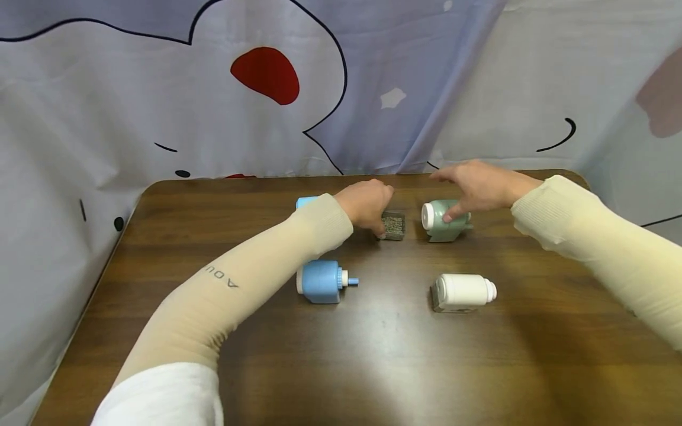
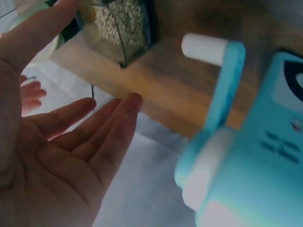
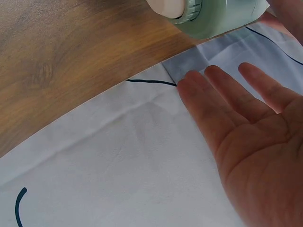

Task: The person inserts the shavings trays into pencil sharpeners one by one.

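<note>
My left hand (image 1: 370, 204) is beside a small clear container (image 1: 394, 226) of dried, greenish-brown bits, its thumb right at the near left corner. In the left wrist view its fingers (image 2: 116, 127) are extended past the container (image 2: 120, 26), with none curled round it. My right hand (image 1: 479, 186) is spread over a pale green bottle-like thing (image 1: 442, 228) with a white end, thumb overlapping its side. In the right wrist view the fingers (image 3: 208, 94) are loosely extended beside the green body (image 3: 227, 16).
Left of the left hand lies a light blue device with a crank handle (image 2: 227, 90), mostly behind the sleeve in the head view. Nearer on the wooden table (image 1: 373, 361) lie a blue bottle-like thing (image 1: 322, 283) and a white bottle (image 1: 463, 291). A printed curtain (image 1: 373, 77) hangs behind.
</note>
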Available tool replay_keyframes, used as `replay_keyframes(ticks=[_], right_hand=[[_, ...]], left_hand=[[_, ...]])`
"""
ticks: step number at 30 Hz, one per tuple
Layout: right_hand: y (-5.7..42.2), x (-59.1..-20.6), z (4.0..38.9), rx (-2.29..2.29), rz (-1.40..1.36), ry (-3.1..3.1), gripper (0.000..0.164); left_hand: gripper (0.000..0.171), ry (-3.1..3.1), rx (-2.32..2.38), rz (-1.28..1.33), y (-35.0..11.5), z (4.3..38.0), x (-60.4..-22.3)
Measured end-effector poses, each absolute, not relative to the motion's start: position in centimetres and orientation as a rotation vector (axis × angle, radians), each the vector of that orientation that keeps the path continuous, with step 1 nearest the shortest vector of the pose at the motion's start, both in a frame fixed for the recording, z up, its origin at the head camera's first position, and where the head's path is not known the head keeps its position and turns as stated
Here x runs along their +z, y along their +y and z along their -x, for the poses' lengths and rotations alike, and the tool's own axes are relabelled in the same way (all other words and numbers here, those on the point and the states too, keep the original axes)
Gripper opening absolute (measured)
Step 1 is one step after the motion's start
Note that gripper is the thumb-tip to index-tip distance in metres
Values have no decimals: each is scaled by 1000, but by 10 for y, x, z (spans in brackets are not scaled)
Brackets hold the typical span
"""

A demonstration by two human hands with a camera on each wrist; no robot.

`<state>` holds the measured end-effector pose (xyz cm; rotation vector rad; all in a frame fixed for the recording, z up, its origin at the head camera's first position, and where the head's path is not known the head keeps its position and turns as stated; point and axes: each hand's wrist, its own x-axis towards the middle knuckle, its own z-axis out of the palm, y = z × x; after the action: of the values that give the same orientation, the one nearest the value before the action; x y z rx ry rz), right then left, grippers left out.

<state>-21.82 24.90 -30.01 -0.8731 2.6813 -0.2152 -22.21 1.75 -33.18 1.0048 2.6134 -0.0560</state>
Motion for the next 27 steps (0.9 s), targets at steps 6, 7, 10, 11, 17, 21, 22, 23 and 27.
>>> replay_keyframes(ticks=[6,7,10,11,17,21,22,23,27], right_hand=[[251,-302,217,-229,903,2675,87],[251,-302,216,-231,903,2673,87],[252,-302,216,-241,891,2661,86],[253,-303,216,-243,888,2656,85],[255,-307,215,-281,934,2612,75],[255,-310,215,-324,984,2571,64],[255,-311,215,-329,980,2565,61],[255,-311,216,-337,973,2559,59],[256,-312,217,-342,953,2563,54]], left_hand=[[47,2565,-52,-959,28,216,-340],[46,2561,-50,-946,29,215,-341],[45,2564,-58,-924,31,214,-346],[45,2563,-61,-918,31,213,-347],[44,2571,-74,-931,32,215,-354],[41,2582,-43,-925,31,217,-357],[40,2587,-27,-919,30,217,-357],[40,2592,-4,-910,30,218,-357],[35,2621,59,-897,29,221,-355]])
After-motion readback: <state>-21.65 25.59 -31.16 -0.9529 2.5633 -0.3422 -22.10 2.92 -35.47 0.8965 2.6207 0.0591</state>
